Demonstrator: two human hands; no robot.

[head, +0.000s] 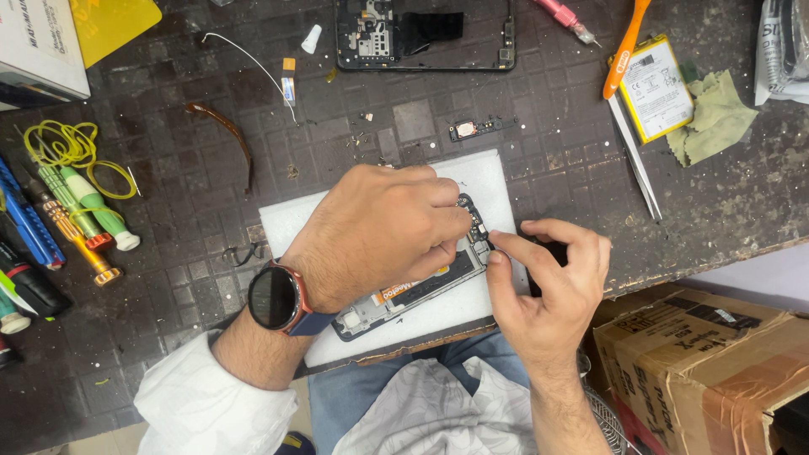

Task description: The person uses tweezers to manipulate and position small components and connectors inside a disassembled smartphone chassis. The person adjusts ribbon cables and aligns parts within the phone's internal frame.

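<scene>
Hands number two, both on one opened phone frame (404, 297) lying on a white foam pad (291, 223) at the near edge of the dark bench (522, 126). Its long axis runs diagonally, from lower left near the wrist up to the right. The left hand (383, 227), wearing one round watch (274, 297), covers the frame's middle, its grip pinched at the upper end. The right hand (548, 282) presses thumb and forefinger together at that same end; what they pinch is too small to tell. A second phone body (425, 34) lies farther back, with one battery (656, 87), one orange pry tool (625, 46), one pair of tweezers (636, 160)
</scene>
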